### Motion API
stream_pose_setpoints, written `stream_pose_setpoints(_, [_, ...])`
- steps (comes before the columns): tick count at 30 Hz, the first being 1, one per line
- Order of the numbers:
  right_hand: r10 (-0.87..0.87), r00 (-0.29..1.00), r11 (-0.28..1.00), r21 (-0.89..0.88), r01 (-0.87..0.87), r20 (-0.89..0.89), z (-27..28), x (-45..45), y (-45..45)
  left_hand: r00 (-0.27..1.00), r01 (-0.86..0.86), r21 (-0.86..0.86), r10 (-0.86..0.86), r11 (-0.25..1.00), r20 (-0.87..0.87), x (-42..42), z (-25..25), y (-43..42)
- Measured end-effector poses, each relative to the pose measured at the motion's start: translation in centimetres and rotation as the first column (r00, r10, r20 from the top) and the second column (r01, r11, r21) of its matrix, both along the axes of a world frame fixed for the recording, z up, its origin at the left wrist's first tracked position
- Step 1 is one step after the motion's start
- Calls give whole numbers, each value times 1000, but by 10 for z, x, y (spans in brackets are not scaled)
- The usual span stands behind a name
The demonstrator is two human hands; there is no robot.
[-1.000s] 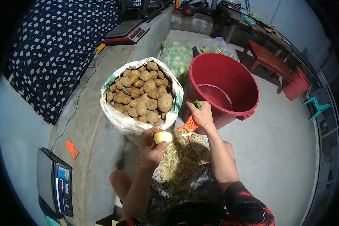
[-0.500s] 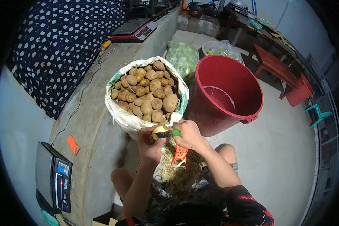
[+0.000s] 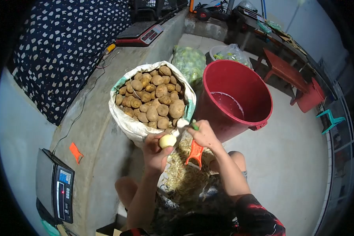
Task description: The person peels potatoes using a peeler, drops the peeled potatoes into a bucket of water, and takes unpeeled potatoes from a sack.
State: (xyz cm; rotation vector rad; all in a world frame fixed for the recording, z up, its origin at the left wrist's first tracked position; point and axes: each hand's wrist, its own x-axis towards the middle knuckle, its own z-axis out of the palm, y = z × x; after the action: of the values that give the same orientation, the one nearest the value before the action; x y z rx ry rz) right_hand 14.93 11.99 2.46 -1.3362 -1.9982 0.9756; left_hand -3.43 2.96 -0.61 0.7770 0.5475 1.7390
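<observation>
A pale peeled potato (image 3: 168, 141) is held in the fingers of my left hand (image 3: 155, 151), just below the sack's near rim. My right hand (image 3: 203, 135) is closed around a green-handled knife (image 3: 195, 126), whose blade points left towards the potato. From the same hand an orange peeler (image 3: 195, 154) hangs down. Under both hands lies a heap of peelings (image 3: 185, 175). Unpeeled brown potatoes (image 3: 153, 96) fill the white sack (image 3: 124, 124) in front of my left hand. Beyond my right hand stands the large red tub (image 3: 234, 126) with some liquid inside.
A second orange peeler (image 3: 75, 152) lies on the concrete ledge (image 3: 94, 129), beside a black scale (image 3: 55, 187). Farther up the ledge is a red scale (image 3: 140, 34). Behind the tub are a bag of green vegetables (image 3: 188, 63) and a red bench (image 3: 285, 70).
My right hand has come from the tub's side to the potato with the knife, then drawn slightly right. The knife blade has left the potato's face, and the orange peeler now hangs below that hand.
</observation>
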Motion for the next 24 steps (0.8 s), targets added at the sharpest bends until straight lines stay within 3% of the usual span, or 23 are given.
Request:
stream_pose_setpoints(1, [-95, 993, 995, -6, 95, -74, -6, 3, 7, 1000, 2, -4, -2, 1000, -2, -2, 1, -1])
stream_pose_setpoints(3, [-276, 945, 961, -35, 275, -177, -8, 8, 17, 979, 35, 63, -22, 997, -204, -2, 5, -1])
stream_pose_setpoints(4, [-312, 907, 949, -53, 311, -283, -9, 7, 22, 979, 41, 63, -28, 997, -201, -2, 8, -2])
stream_pose_setpoints(6, [-373, 896, 924, -6, 383, -242, 2, 8, 24, 901, 102, 76, -60, 992, -430, 0, 15, -4])
stream_pose_setpoints(7, [-378, 894, 922, -10, 387, -242, 5, 7, 22, 892, 130, 91, -76, 987, -445, 3, 13, -4])
stream_pose_setpoints(10, [-363, 900, 927, 9, 376, -240, 7, 7, 22, 909, 229, 39, -199, 973, -366, 11, 11, -6])
stream_pose_setpoints(12, [-414, 909, 899, 137, 417, -53, 9, 11, 26, 905, 268, 33, -239, 963, -353, 13, 12, -6])
stream_pose_setpoints(14, [-469, 881, 871, 136, 472, -60, 10, 20, 32, 899, 302, 35, -272, 953, -344, 14, 13, -6])
stream_pose_setpoints(16, [-448, 881, 889, 25, 456, -151, 14, 22, 33, 912, 305, -10, -295, 952, -284, 14, 8, -8])
stream_pose_setpoints(18, [-339, 906, 932, 38, 360, -255, 21, 16, 19, 929, 296, -10, -290, 955, -228, 20, 1, -7])
stream_pose_setpoints(22, [-360, 924, 918, 129, 376, -131, 18, 18, 23, 948, 289, -67, -295, 955, -121, 24, -8, -10])
stream_pose_setpoints(24, [-414, 896, 893, 117, 434, -162, 15, 20, 29, 945, 313, -51, -316, 949, -80, 24, -4, -11])
